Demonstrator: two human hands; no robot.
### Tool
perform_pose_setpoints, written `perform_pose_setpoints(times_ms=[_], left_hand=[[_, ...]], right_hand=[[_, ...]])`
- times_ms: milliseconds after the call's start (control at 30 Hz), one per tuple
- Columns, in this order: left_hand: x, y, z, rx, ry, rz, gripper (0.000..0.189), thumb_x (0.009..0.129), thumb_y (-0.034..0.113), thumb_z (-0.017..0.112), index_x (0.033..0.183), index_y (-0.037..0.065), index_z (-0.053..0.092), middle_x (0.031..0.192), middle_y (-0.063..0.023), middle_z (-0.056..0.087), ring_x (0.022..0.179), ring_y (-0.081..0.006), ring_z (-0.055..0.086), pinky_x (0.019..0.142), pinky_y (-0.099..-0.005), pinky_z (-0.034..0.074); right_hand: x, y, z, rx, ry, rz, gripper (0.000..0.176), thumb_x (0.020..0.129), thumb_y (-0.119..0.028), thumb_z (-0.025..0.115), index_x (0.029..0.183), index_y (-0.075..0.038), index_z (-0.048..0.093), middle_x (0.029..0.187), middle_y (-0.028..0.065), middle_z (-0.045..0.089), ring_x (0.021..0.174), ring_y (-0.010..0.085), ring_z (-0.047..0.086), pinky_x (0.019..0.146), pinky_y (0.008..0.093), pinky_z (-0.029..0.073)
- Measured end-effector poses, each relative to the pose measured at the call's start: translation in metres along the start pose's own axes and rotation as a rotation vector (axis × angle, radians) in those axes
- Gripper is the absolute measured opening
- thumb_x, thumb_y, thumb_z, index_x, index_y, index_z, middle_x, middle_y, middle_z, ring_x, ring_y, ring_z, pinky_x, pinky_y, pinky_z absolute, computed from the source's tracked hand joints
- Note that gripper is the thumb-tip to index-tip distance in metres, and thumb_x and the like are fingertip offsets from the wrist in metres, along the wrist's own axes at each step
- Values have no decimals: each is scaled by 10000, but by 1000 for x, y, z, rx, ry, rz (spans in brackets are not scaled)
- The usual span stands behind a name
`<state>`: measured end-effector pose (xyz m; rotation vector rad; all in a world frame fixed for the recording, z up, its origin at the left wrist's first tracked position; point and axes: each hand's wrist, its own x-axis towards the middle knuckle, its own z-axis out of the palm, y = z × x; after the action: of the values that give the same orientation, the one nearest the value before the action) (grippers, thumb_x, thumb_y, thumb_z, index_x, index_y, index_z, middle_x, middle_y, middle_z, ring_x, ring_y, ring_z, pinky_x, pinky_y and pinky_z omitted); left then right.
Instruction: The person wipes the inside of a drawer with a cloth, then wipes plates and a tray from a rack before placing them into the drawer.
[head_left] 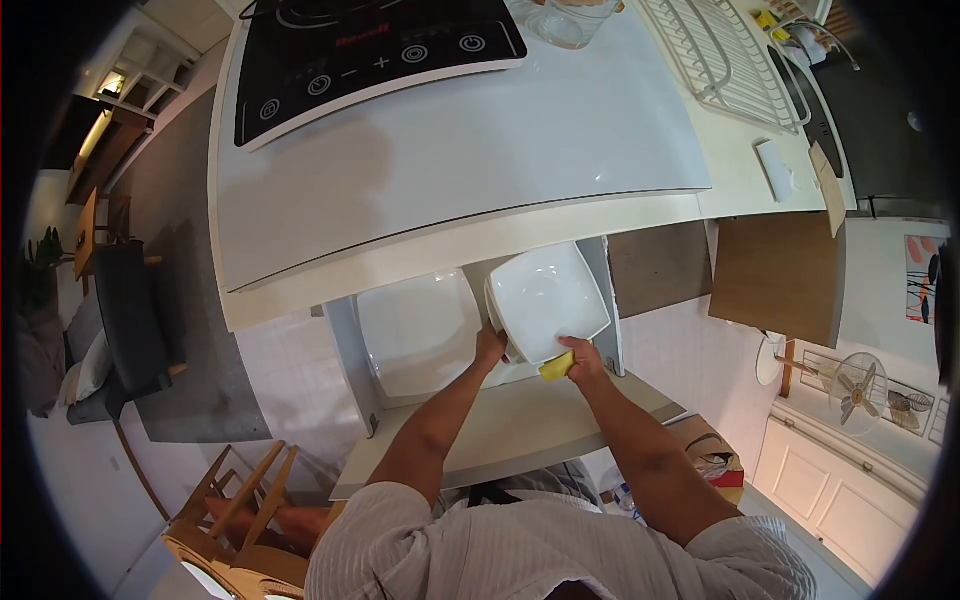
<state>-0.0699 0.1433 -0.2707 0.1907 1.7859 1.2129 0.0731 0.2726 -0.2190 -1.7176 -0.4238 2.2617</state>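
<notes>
Inside a pulled-out drawer, a white square bowl sits tilted at the right, with more white edges showing under its left side. My left hand is closed at the bowl's near left edge, its fingertips hidden. At the near right corner, my right hand has its thumb over the rim and fingers underneath. A folded yellow cloth or sponge is pressed between those fingers and the bowl. Beside the bowl, a larger white square plate fills the drawer's left part.
Above the drawer is a white countertop with a black induction hob, a clear glass container and a white dish rack. A brown cabinet door stands at the right. Wooden chairs are lower left.
</notes>
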Motion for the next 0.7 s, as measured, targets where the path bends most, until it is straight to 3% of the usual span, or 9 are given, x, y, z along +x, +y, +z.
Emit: perform_pose_setpoints(times_ms=[100, 200, 300, 433, 500, 600, 700], left_hand=[[22, -29, 3, 60, 50, 38, 308, 804, 61, 484, 1054, -118, 466, 736, -268, 615, 461, -323, 610, 354, -367, 499], [16, 2, -2, 9, 64, -5, 274, 804, 77, 502, 991, -122, 486, 710, -272, 608, 463, -334, 609, 349, -384, 497], [29, -8, -5, 104, 42, -46, 248, 804, 77, 507, 941, -129, 500, 690, -275, 602, 468, -340, 611, 335, -394, 488], [33, -14, -9, 114, 7, -38, 223, 805, 67, 502, 890, -140, 507, 673, -276, 598, 466, -348, 610, 326, -401, 484], [33, -13, -9, 153, 12, -78, 210, 807, 55, 493, 859, -147, 513, 649, -264, 598, 466, -341, 613, 338, -396, 493], [20, 7, -11, 115, 36, -42, 194, 805, 35, 481, 844, -149, 525, 630, -254, 599, 474, -332, 619, 370, -387, 511], [19, 7, -16, 154, 12, -21, 179, 800, 18, 476, 833, -148, 534, 628, -244, 603, 484, -312, 628, 405, -366, 525]], right_hand=[[9, 10, -2, 61, 46, -49, 427, 663, 76, 649, 1064, 52, 503, 1012, 132, 562, 908, 310, 585, 823, 464, 494], [22, 23, -7, 87, 62, -38, 351, 660, 76, 655, 991, 54, 540, 981, 132, 571, 904, 309, 584, 815, 456, 498], [27, 33, -8, 133, 71, -40, 296, 658, 85, 655, 936, 50, 561, 966, 135, 573, 898, 309, 585, 812, 453, 500], [24, 41, 0, 146, 142, -63, 300, 656, 87, 659, 939, 54, 563, 967, 133, 573, 885, 309, 587, 819, 456, 497], [29, 45, -7, 117, 43, -70, 373, 707, 33, 641, 1053, -31, 518, 1016, 97, 569, 973, 285, 564, 889, 457, 460], [36, 45, -10, 73, 151, -38, 393, 701, 37, 650, 1066, -11, 514, 1015, 102, 570, 966, 289, 569, 884, 459, 467], [29, 45, -2, 152, 72, -98, 403, 696, 44, 658, 1070, 7, 513, 1019, 105, 570, 952, 298, 577, 874, 461, 476]])
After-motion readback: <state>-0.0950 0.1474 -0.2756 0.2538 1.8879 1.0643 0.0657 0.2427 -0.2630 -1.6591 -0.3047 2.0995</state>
